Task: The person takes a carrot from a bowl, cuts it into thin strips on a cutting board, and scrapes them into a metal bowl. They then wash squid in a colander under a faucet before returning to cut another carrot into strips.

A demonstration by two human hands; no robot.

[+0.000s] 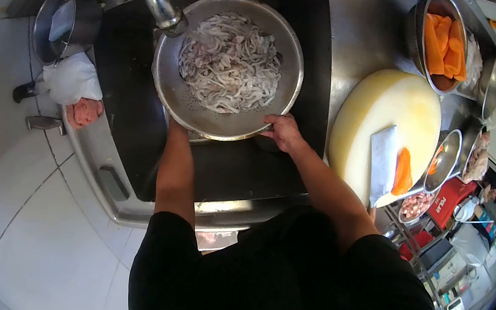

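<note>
A round metal colander (171, 90) with small holes is held over the dark sink (225, 180), under the tap (161, 3). Wet, pale grey curly strips (232, 67) are heaped in it. My right hand (284, 133) grips its rim at the lower right, thumb on top and fingers below. My left forearm (178, 170) reaches under the near left side of the colander, which hides my left hand and its fingers.
Right of the sink, a thick round chopping board (357, 123) bears a cleaver (382, 158) and an orange carrot piece (403, 172). Beyond stands a metal bowl (434, 3) of carrot pieces. Left are a metal pot (40, 31), a plastic bag (75, 77) and pink meat (84, 112).
</note>
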